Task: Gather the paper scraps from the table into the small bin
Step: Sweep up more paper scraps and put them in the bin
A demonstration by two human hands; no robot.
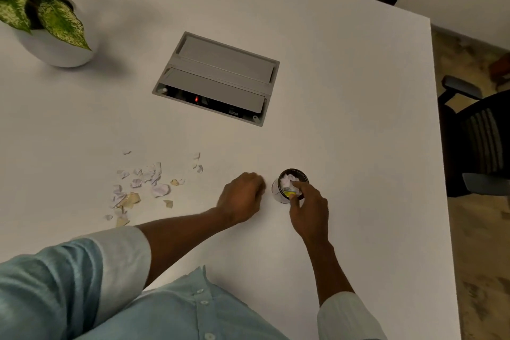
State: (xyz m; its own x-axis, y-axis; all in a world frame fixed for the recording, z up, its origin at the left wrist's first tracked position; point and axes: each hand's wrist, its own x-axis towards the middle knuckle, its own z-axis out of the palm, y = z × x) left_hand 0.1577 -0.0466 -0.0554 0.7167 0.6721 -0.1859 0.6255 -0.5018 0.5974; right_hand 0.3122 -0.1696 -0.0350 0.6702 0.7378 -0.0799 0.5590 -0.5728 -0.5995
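The small bin (276, 191), a round dark-rimmed cup, stands on the white table (345, 119) with white and yellow scraps inside. My right hand (310, 208) pinches its near rim, with the forefinger inside over the scraps and the thumb against the outer wall. My left hand (241, 197) rests on the table just left of the bin. Its fingers are curled under, and what they enclose is hidden. Several white and tan paper scraps (143, 185) lie scattered to the left, with two more scraps (197, 164) nearer the middle.
A grey cable box (218, 77) with its flap ajar is set into the table beyond the scraps. A potted plant (52, 22) stands at the far left. The table's right edge drops to a floor with a black office chair (480, 141).
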